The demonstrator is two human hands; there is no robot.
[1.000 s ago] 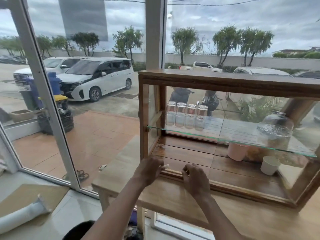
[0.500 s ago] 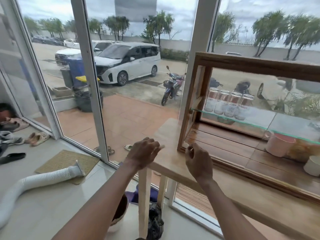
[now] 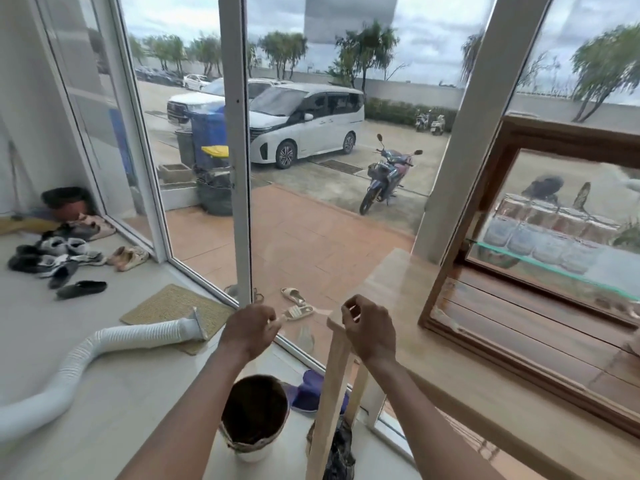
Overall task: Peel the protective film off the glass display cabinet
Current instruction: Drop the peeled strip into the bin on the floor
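1. The wooden-framed glass display cabinet (image 3: pixel 540 258) is standing at the right of the frame on the pale wooden bench (image 3: pixel 398 282), its front pane facing the lower left.
2. A green-edged glass shelf (image 3: pixel 554 268) is crossing the cabinet's interior, and a row of clear glass jars (image 3: pixel 540 237) is sitting on it, blurred.
3. The protective film cannot be made out as a sheet; only ragged whitish scraps (image 3: pixel 446 322) are clinging to the lower left corner of the cabinet's frame.
4. The left hand (image 3: pixel 249 329) is hovering in the lower centre of the frame, left of the bench's corner, with its fingers (image 3: pixel 273 323) curled and the tips pressed together; whether anything is pinched between them cannot be told.
5. The right hand (image 3: pixel 370 329) is hanging over the near left corner of the bench, well apart from the cabinet, its fingers (image 3: pixel 349 311) bent and pinched together; what they are holding, if anything, is too small to tell.
6. A white round pot filled with dark material (image 3: pixel 254 415) is standing on the floor below the two forearms.
7. A white ribbed flexible hose (image 3: pixel 86 362) is lying across the floor at the lower left, its end resting on a woven tan doormat (image 3: pixel 169 306).
8. A white van (image 3: pixel 301 123) and a motorcycle (image 3: pixel 384 174) are standing outside, beyond the window glass, in the upper centre.
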